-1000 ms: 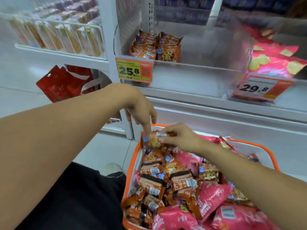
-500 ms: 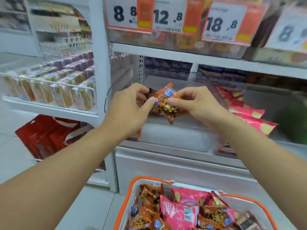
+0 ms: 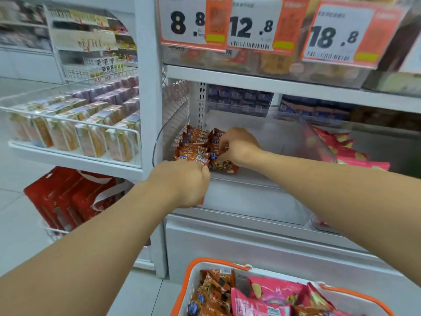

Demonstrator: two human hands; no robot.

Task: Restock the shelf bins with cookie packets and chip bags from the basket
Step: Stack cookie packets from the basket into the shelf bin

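Orange cookie packets (image 3: 193, 147) stand in rows at the left end of a clear shelf bin (image 3: 296, 142). My right hand (image 3: 239, 145) reaches into the bin and grips a cookie packet (image 3: 224, 166) beside those rows. My left hand (image 3: 182, 182) is at the bin's front rim with curled fingers, touching the front packet; what it holds is hidden. Below, the white basket with an orange rim (image 3: 189, 277) holds more cookie packets (image 3: 214, 290) and pink chip bags (image 3: 273, 293).
Pink chip bags (image 3: 341, 147) lie in the neighbouring bin to the right. Price tags (image 3: 250, 23) hang from the shelf above. A wire shelf of boxed goods (image 3: 79, 128) juts out on the left, with red bags (image 3: 68, 201) beneath it.
Both hands lifted a cookie packet from the basket up to the bin. The right hand has now carried it into the bin, and the left hand has dropped to the bin's front rim.
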